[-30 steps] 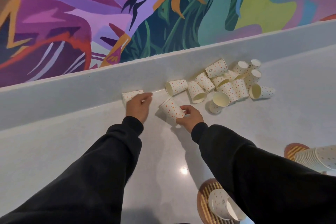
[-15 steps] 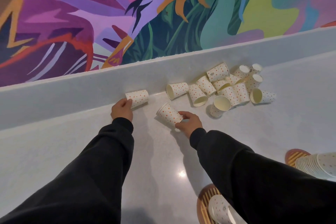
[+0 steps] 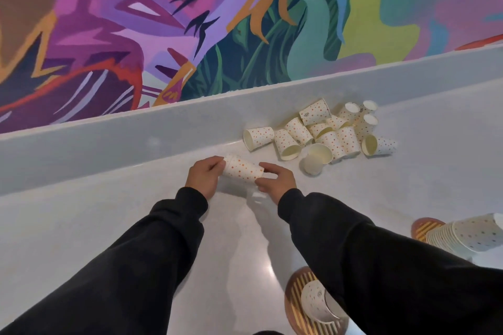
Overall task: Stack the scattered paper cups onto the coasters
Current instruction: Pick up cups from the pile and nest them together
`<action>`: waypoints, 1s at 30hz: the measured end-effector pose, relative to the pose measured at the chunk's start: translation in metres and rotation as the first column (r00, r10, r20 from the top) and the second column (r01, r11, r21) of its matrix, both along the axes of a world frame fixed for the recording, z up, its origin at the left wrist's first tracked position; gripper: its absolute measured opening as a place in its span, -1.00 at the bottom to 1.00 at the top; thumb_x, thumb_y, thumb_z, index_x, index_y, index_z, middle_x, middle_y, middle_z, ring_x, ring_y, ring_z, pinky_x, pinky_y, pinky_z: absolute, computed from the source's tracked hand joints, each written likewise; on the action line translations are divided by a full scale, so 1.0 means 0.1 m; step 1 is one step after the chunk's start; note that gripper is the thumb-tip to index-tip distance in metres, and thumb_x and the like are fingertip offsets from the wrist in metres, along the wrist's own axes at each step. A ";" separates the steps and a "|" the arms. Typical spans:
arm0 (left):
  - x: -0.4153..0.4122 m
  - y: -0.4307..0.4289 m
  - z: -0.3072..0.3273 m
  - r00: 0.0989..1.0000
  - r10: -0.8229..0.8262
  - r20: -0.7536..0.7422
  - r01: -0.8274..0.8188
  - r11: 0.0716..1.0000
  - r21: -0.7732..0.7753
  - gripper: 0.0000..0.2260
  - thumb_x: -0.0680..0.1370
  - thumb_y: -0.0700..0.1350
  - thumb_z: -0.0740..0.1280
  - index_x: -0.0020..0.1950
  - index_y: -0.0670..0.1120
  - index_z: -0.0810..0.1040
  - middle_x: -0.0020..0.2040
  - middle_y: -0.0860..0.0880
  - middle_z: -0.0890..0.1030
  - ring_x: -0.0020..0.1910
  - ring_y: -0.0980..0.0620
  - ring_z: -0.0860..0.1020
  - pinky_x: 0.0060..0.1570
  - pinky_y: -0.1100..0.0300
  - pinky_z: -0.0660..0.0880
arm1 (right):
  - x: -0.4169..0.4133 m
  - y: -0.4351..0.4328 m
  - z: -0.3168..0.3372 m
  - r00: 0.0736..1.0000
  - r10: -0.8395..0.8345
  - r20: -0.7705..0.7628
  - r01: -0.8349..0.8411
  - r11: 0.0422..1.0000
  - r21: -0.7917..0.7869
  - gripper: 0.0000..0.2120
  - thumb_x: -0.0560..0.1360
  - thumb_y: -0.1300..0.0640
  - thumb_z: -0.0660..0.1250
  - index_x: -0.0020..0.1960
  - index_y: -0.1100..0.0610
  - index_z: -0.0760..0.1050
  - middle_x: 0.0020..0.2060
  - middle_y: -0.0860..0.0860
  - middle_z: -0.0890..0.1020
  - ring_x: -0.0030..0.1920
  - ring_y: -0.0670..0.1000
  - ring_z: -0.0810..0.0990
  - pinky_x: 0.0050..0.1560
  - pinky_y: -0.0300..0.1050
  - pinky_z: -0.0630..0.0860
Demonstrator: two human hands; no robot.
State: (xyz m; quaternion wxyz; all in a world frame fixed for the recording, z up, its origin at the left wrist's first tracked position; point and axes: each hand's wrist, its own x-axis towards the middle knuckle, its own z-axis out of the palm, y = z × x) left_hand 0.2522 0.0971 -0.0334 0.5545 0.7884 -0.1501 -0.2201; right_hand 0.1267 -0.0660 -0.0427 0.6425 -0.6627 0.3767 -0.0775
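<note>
A dotted paper cup (image 3: 242, 170) is held on its side just above the counter (image 3: 109, 226), between the two hands. The left hand (image 3: 202, 178) curls its fingers (image 3: 215, 164) round the narrow base end. The right hand (image 3: 279, 181) pinches the rim end, a hold that probably serves to nest or straighten cups before stacking. Whether this is one cup or two pushed together cannot be told, since the mouth is hidden behind the right hand.

The loose cups (image 3: 321, 133) lie tumbled against the counter's raised back edge, well apart from both coasters. On the near coaster (image 3: 295, 304) stands a single cup (image 3: 315, 299), half covered by the right sleeve (image 3: 381, 266). The far coaster (image 3: 424, 228) bears a long stack (image 3: 468, 234), which is cut off by the frame edge, so its height is unclear.
</note>
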 end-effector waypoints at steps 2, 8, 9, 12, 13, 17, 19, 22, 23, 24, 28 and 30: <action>-0.09 -0.01 0.06 0.999 -0.040 -0.019 0.039 0.999 -0.022 -0.78 0.67 -0.19 0.26 0.17 -0.04 0.69 0.07 0.02 0.69 -0.01 0.02 0.61 -0.11 0.16 0.54 | -0.07 0.00 0.06 0.998 -0.052 0.047 0.048 0.995 0.084 -0.51 0.49 0.39 0.46 0.39 0.17 0.56 0.28 0.12 0.59 0.23 0.20 0.62 0.17 0.09 0.66; -0.35 -0.02 0.21 0.991 -0.135 -0.017 0.134 0.991 -0.013 -0.72 0.65 -0.26 0.24 0.13 -0.01 0.71 0.03 -0.06 0.70 -0.06 -0.03 0.61 -0.19 0.13 0.62 | -0.36 -0.09 0.35 0.972 -0.170 0.162 0.122 0.956 0.268 -0.52 0.49 0.43 0.45 0.39 0.23 0.54 0.28 0.11 0.59 0.21 0.17 0.62 0.13 0.00 0.66; -0.40 -0.03 0.26 0.992 -0.125 -0.022 0.124 0.992 -0.029 -0.73 0.64 -0.26 0.26 0.09 0.00 0.72 0.01 -0.08 0.71 -0.07 -0.04 0.62 -0.17 0.12 0.63 | -0.41 -0.09 0.41 0.967 -0.178 0.179 0.125 0.953 0.276 -0.53 0.49 0.41 0.46 0.38 0.22 0.54 0.28 0.09 0.59 0.21 0.15 0.62 0.12 -0.02 0.66; -0.55 -0.06 0.45 0.996 -0.044 -0.079 0.034 0.992 -0.119 -0.81 0.62 -0.29 0.34 0.10 -0.10 0.71 0.00 -0.15 0.72 -0.08 -0.09 0.68 -0.15 0.10 0.67 | -0.60 -0.13 0.64 0.952 -0.201 0.230 0.135 0.952 0.274 -0.55 0.49 0.32 0.51 0.37 0.21 0.57 0.24 0.08 0.59 0.22 0.14 0.61 0.11 -0.03 0.64; -0.62 -0.09 0.52 0.994 -0.019 -0.110 0.001 0.987 -0.162 -0.82 0.60 -0.30 0.38 0.16 -0.14 0.69 0.02 -0.17 0.72 -0.08 -0.10 0.70 -0.15 0.10 0.67 | -0.67 -0.14 0.72 0.946 -0.212 0.246 0.142 0.951 0.274 -0.55 0.49 0.29 0.52 0.35 0.20 0.57 0.20 0.08 0.61 0.21 0.14 0.61 0.09 -0.03 0.63; -0.92 -0.23 0.86 0.991 -0.067 -0.112 0.042 0.975 -0.218 -0.71 0.56 -0.32 0.43 0.26 -0.11 0.60 0.04 -0.20 0.70 -0.04 -0.16 0.72 -0.17 0.12 0.67 | -0.97 -0.10 1.02 0.913 -0.249 0.323 0.165 0.950 0.266 -0.61 0.48 0.27 0.54 0.28 0.15 0.60 0.15 0.07 0.64 0.16 0.09 0.62 0.02 -0.08 0.61; -1.03 -0.27 0.99 0.985 -0.166 -0.042 0.157 0.972 -0.174 -0.77 0.57 -0.32 0.42 0.16 -0.08 0.68 0.05 -0.15 0.72 0.01 -0.18 0.71 -0.11 0.09 0.67 | -1.14 -0.09 1.14 0.889 -0.274 0.366 0.209 0.956 0.207 -0.62 0.47 0.26 0.54 0.26 0.12 0.61 0.16 0.04 0.66 0.14 0.06 0.63 -0.01 -0.10 0.63; -1.22 -0.30 1.11 0.909 -0.381 0.167 0.375 0.925 0.068 -0.68 0.53 -0.22 0.47 0.23 0.09 0.69 0.08 0.07 0.73 0.01 0.02 0.70 0.05 0.06 0.64 | -1.43 -0.09 1.28 0.869 -0.252 0.425 0.251 0.966 0.060 -0.58 0.41 0.21 0.60 0.24 0.06 0.62 0.13 -0.05 0.67 0.11 -0.01 0.62 0.06 -0.10 0.66; -1.32 -0.31 1.14 0.867 -0.438 0.237 0.408 0.898 0.166 -0.62 0.49 -0.14 0.53 0.26 0.14 0.66 0.08 0.13 0.71 -0.05 0.12 0.68 0.04 0.13 0.61 | -1.52 -0.09 1.32 0.868 -0.240 0.435 0.248 0.968 0.039 -0.57 0.40 0.20 0.62 0.24 0.05 0.63 0.12 -0.08 0.67 0.10 -0.02 0.62 0.06 -0.13 0.66; -1.41 -0.33 1.16 0.833 -0.470 0.291 0.413 0.879 0.239 -0.55 0.44 -0.07 0.58 0.29 0.18 0.62 0.06 0.17 0.69 -0.09 0.19 0.66 0.00 0.22 0.58 | -1.60 -0.09 1.35 0.869 -0.222 0.441 0.235 0.972 0.027 -0.56 0.39 0.19 0.63 0.24 0.05 0.62 0.11 -0.09 0.67 0.09 -0.03 0.63 0.04 -0.18 0.66; -1.80 -0.38 1.19 0.772 -0.511 0.378 0.397 0.852 0.340 -0.46 0.39 0.13 0.60 0.33 0.25 0.50 -0.02 0.18 0.63 -0.15 0.19 0.62 -0.15 0.36 0.48 | -1.91 -0.08 1.39 0.893 -0.162 0.419 0.183 0.983 -0.011 -0.56 0.40 0.12 0.63 0.25 0.02 0.63 0.14 -0.07 0.68 0.15 0.02 0.62 0.08 -0.14 0.67; -1.95 -0.37 1.16 0.766 -0.514 0.386 0.397 0.851 0.344 -0.50 0.42 0.16 0.57 0.31 0.22 0.51 -0.05 0.17 0.64 -0.13 0.17 0.61 -0.15 0.33 0.48 | -2.08 -0.07 1.38 0.906 -0.115 0.407 0.135 0.991 -0.022 -0.59 0.42 0.12 0.62 0.24 0.00 0.64 0.13 -0.09 0.69 0.15 0.04 0.61 -0.01 -0.21 0.65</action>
